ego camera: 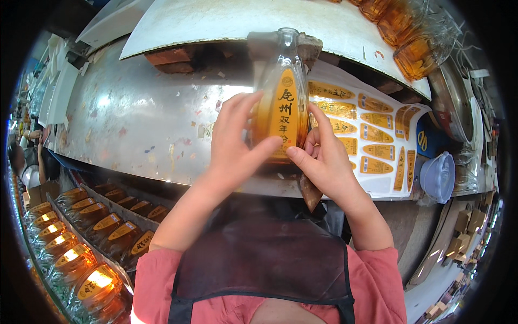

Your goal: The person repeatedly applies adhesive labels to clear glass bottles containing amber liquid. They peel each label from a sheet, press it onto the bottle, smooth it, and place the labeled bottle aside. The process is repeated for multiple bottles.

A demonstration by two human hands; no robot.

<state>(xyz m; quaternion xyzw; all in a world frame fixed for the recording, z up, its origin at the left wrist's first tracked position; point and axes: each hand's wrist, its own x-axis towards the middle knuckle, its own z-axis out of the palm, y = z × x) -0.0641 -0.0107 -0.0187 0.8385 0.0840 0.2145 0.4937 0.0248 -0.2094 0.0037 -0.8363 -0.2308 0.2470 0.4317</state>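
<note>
A clear glass bottle with amber liquid (302, 117) stands before me on a support at the edge of the metal bench. A long yellow paper label (285, 105) bearing writing covers the side facing me. On its left is my left hand (238, 141), slightly blurred, fingers spread and thumb near the label's lower part; whether it touches the glass I cannot tell. My right hand (323, 154) is at the lower right, thumb against the label's bottom corner and fingers curled at the bottle's side. A sheet of yellow labels (374, 178) lies to the right.
Paper scraps dot the metal bench (162, 117). Beyond is a raised white board (226, 20) with amber bottles (417, 56) at its right. A translucent plastic tub (437, 178) stands right of the labels. Crates of labelled bottles (97, 283) fill the lower left. Another person (32, 162) is far left.
</note>
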